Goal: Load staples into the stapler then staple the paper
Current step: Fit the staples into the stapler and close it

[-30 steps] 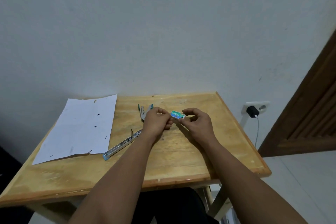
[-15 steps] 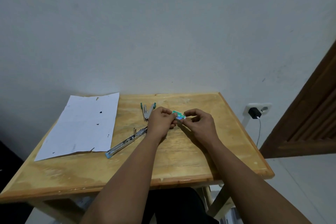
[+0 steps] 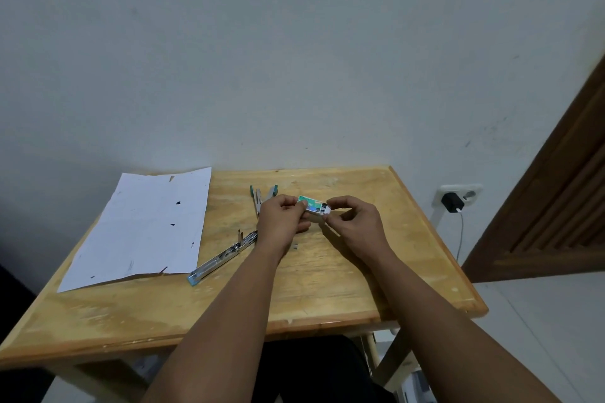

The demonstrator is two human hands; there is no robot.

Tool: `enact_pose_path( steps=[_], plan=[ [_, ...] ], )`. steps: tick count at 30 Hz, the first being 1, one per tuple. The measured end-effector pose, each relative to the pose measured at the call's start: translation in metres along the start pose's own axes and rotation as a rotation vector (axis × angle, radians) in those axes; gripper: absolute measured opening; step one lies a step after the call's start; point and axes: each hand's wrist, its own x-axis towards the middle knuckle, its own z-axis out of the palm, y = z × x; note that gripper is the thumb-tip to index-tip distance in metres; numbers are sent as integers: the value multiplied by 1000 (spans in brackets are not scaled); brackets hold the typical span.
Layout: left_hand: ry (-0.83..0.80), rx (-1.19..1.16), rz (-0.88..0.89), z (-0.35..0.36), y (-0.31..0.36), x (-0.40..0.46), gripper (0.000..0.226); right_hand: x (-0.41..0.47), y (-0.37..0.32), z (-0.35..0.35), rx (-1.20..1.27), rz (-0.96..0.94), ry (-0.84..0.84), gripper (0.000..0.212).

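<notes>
Both hands hold a small green staple box [image 3: 313, 206] above the middle of the wooden table [image 3: 327, 288]. My left hand [image 3: 281, 221] pinches its left end and my right hand [image 3: 355, 222] pinches its right end. An opened stapler [image 3: 222, 257] with a teal tip lies stretched out on the table left of my left forearm, beside the white paper [image 3: 147, 229]. A second small teal and metal stapler [image 3: 262, 196] lies behind my left hand, partly hidden by it. A tiny metal piece [image 3: 295, 247] lies on the table between my wrists.
The table stands against a white wall. A wall socket with a black plug [image 3: 453, 201] and cable is to the right, beyond the table edge. A brown wooden door [image 3: 563, 206] is at the far right.
The hands stay at the same spot with the box. More of the box shows between the fingers now, and the view has shifted slightly.
</notes>
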Motion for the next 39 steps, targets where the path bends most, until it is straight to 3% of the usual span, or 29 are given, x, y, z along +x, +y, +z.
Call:
enact_pose_path(
  steps=[4,13,39],
  plan=[
    [-34,0,34,1,1,-2,15,2,3,-1,-29,-50,-22,27],
    [-103,-53,6,-4,2,-1,21,1,2,2,-67,-3,32,5],
    [-139,4,-46,-4,8,-1,11,4,7,7,-354,-195,37,16]
  ],
)
